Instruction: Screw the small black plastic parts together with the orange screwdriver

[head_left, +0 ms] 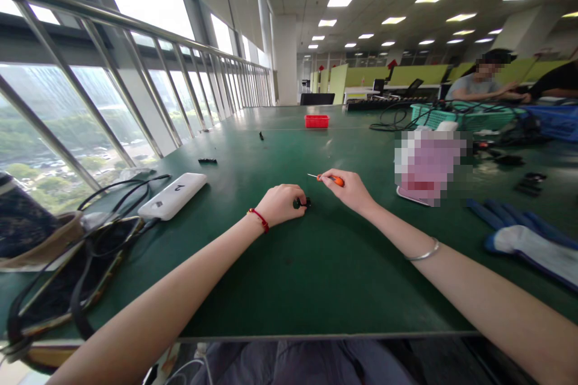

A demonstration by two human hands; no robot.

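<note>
My left hand is closed on a small black part just above or on the green table; its exact kind is too small to make out. In my right hand is a screwdriver with an orange handle. Its thin metal shaft points left, above and apart from the black part. The fingers of my right hand are wrapped round the handle.
A white power bank with cables lies left. Small black pieces and a red tray are farther off. To the right are a phone, gloves and a green basket; another person sits beyond.
</note>
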